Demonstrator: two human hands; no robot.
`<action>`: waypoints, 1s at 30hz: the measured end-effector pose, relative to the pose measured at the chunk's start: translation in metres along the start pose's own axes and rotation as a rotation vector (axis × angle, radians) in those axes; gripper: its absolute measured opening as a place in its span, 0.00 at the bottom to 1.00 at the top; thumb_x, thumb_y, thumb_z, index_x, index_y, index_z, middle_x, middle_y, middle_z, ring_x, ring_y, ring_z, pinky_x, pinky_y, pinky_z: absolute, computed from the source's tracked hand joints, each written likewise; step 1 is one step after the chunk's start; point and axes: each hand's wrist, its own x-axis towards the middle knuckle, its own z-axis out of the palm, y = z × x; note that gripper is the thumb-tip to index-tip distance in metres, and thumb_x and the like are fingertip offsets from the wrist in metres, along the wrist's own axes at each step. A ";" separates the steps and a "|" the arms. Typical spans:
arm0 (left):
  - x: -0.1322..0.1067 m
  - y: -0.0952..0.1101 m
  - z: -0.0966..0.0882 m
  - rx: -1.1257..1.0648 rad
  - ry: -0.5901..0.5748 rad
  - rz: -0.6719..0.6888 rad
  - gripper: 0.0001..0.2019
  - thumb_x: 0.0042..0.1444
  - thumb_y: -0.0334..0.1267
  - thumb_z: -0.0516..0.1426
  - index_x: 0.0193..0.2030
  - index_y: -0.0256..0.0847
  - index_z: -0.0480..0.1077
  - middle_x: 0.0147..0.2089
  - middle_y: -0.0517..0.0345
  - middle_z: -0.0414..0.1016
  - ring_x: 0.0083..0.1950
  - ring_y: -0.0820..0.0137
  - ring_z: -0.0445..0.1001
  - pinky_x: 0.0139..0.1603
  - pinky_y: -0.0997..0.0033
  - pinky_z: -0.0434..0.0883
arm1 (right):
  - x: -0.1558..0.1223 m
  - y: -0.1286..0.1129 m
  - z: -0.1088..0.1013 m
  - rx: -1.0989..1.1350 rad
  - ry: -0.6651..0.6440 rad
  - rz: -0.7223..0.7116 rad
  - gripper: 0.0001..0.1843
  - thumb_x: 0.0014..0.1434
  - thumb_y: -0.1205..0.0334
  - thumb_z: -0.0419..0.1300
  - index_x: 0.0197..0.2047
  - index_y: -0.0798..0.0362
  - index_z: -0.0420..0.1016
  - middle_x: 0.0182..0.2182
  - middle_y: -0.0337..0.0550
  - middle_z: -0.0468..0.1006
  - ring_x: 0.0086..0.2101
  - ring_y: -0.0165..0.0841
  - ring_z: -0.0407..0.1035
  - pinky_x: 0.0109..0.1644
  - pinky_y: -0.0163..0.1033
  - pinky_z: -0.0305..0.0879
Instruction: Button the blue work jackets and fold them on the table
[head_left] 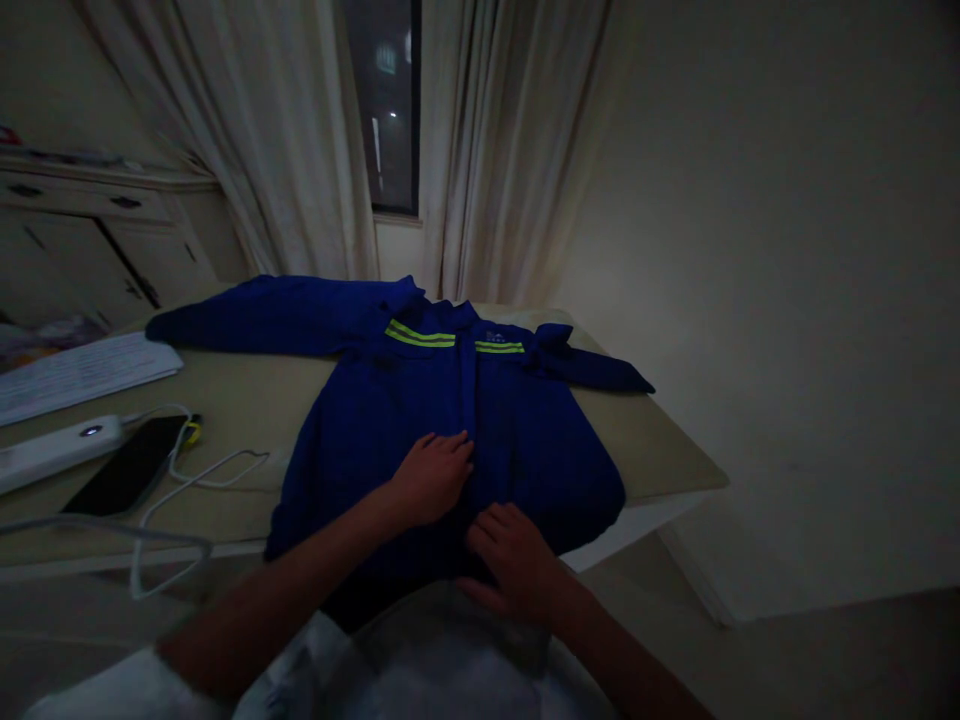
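Observation:
A dark blue long-sleeved jacket [420, 400] lies front up, its collar at the far side and its sleeves spread out to both sides. Yellow-green striped bands cross its chest. My left hand [435, 478] rests on the front by the centre placket, fingers laid on the cloth and pointing toward the placket's edge. Closer to me and to the right, my right hand [517, 560] touches the lower front near the hem, its thumb apart from the bent fingers. The near hem is partly hidden in shadow against my body.
The jacket covers much of a beige-topped table [675, 465]. At left are printed sheets [82, 375], a white power strip [60, 450], a dark phone [131, 468] and a loose white cable [225, 480]. Curtains [292, 150] hang behind; a wall [787, 300] stands at right.

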 end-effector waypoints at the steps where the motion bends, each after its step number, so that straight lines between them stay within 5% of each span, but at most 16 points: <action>1: -0.026 0.007 0.005 -0.066 0.030 0.006 0.23 0.71 0.40 0.45 0.68 0.45 0.68 0.73 0.47 0.66 0.71 0.55 0.66 0.75 0.46 0.55 | -0.002 -0.004 0.009 0.009 0.039 0.053 0.22 0.63 0.42 0.66 0.47 0.52 0.72 0.44 0.48 0.77 0.46 0.43 0.67 0.52 0.48 0.62; 5: -0.126 0.031 0.036 -0.517 0.157 -0.020 0.21 0.72 0.44 0.44 0.53 0.46 0.77 0.52 0.47 0.80 0.54 0.61 0.77 0.58 0.60 0.72 | -0.015 -0.016 0.034 0.162 0.261 0.269 0.18 0.64 0.53 0.66 0.52 0.52 0.71 0.53 0.53 0.73 0.51 0.42 0.69 0.54 0.46 0.66; 8: -0.164 0.034 0.063 -0.808 -0.057 -0.170 0.21 0.69 0.53 0.49 0.39 0.45 0.77 0.36 0.53 0.79 0.39 0.64 0.76 0.44 0.65 0.72 | -0.025 -0.023 0.040 0.304 0.354 0.480 0.12 0.64 0.59 0.64 0.48 0.51 0.71 0.48 0.49 0.75 0.46 0.38 0.73 0.48 0.40 0.68; 10: -0.164 0.031 0.080 -0.984 -0.154 -0.349 0.24 0.62 0.63 0.55 0.39 0.43 0.77 0.34 0.55 0.77 0.36 0.65 0.74 0.39 0.68 0.71 | -0.027 -0.028 0.040 0.381 0.268 0.580 0.11 0.63 0.54 0.66 0.43 0.51 0.72 0.39 0.43 0.78 0.38 0.35 0.74 0.41 0.37 0.67; 13: -0.140 0.023 0.099 -1.150 -0.139 -0.549 0.36 0.44 0.76 0.60 0.35 0.39 0.77 0.32 0.54 0.76 0.33 0.67 0.72 0.34 0.69 0.69 | -0.019 -0.036 0.042 0.374 0.062 0.690 0.17 0.64 0.43 0.65 0.37 0.49 0.75 0.29 0.39 0.80 0.31 0.34 0.75 0.35 0.36 0.61; 18: -0.109 0.027 0.106 -1.276 -0.142 -0.806 0.42 0.32 0.83 0.59 0.28 0.38 0.76 0.29 0.49 0.77 0.35 0.60 0.76 0.37 0.63 0.71 | -0.006 -0.046 0.051 0.171 0.016 0.732 0.16 0.67 0.48 0.59 0.34 0.50 0.77 0.30 0.45 0.83 0.32 0.37 0.78 0.35 0.36 0.60; 23: -0.112 0.038 0.095 -1.133 0.068 -0.722 0.38 0.40 0.79 0.59 0.32 0.40 0.80 0.33 0.49 0.81 0.50 0.51 0.79 0.53 0.58 0.73 | -0.015 -0.042 0.057 0.342 0.174 0.505 0.14 0.68 0.58 0.53 0.32 0.51 0.72 0.29 0.42 0.80 0.30 0.32 0.73 0.36 0.34 0.58; 30: -0.113 0.050 0.087 -1.144 -0.025 -0.670 0.39 0.43 0.80 0.54 0.24 0.40 0.77 0.29 0.48 0.79 0.46 0.52 0.79 0.52 0.58 0.74 | -0.032 -0.029 0.062 0.727 0.296 0.416 0.18 0.65 0.53 0.53 0.26 0.51 0.68 0.20 0.33 0.66 0.24 0.28 0.61 0.31 0.33 0.54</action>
